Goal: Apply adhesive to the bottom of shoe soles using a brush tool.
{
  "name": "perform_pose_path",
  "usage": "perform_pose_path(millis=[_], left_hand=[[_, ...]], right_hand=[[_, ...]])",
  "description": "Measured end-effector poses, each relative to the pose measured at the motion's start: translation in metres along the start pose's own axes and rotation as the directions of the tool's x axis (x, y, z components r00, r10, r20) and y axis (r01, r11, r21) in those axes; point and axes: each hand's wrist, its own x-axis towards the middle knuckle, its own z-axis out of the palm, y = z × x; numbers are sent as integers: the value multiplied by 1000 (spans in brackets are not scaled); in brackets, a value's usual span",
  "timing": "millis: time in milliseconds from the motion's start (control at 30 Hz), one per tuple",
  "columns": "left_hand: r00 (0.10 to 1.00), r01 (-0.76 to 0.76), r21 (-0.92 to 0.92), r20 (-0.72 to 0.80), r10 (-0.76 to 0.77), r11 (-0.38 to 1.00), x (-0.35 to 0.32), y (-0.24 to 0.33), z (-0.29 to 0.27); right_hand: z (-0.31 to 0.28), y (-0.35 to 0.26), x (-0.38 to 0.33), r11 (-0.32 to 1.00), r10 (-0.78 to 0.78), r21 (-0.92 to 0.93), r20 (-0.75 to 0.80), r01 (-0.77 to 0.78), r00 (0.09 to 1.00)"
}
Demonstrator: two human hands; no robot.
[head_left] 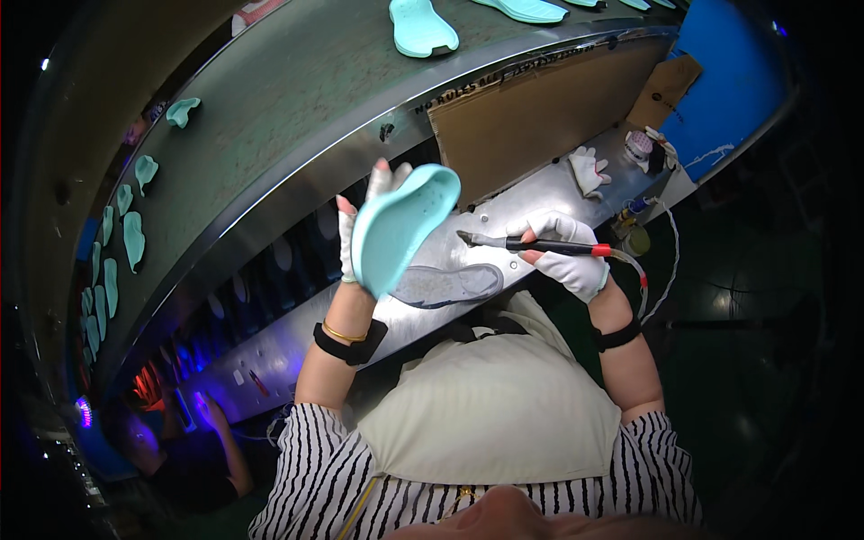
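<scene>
A turquoise shoe sole [409, 220], shaped like a shallow cup, is tilted upright in my left hand [348, 243]. That hand wears a white fingertip-less glove, and the sole covers its palm. My right hand [565, 263], gloved the same way, grips a glue brush [553, 246] by its black handle. The brush has a red collar and a thin hose at its back end; its dark bristles point left toward the sole, apart from it. Below them a grey sole-shaped pad [450, 284] lies on the metal bench [342, 346].
Beyond the bench runs a green conveyor belt [297, 117] carrying several turquoise soles [423, 29]. A cardboard sheet [531, 117] stands against its side. At the right are a loose white glove [589, 171], a jar [637, 241] and the brush's hose [641, 274]. Another person [193, 454] works at the lower left.
</scene>
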Motion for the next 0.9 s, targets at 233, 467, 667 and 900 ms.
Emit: perform_pose_path(millis=[233,467,667,900], left_hand=[[944,307,-217,-57,-326,927,-32,-57,-40],[964,267,-114,56,-262,957,-25,-106,-29],[968,218,-109,-101,-228,970,-21,-103,-17],[990,130,-96,-39,-134,987,-10,-106,-30]], right_hand=[[19,30,2,943,267,249,-173,-220,948],[32,47,35,971,-81,174,-405,163,911],[34,30,22,980,-165,-148,-197,137,967],[49,21,11,903,-328,-341,-151,262,933]])
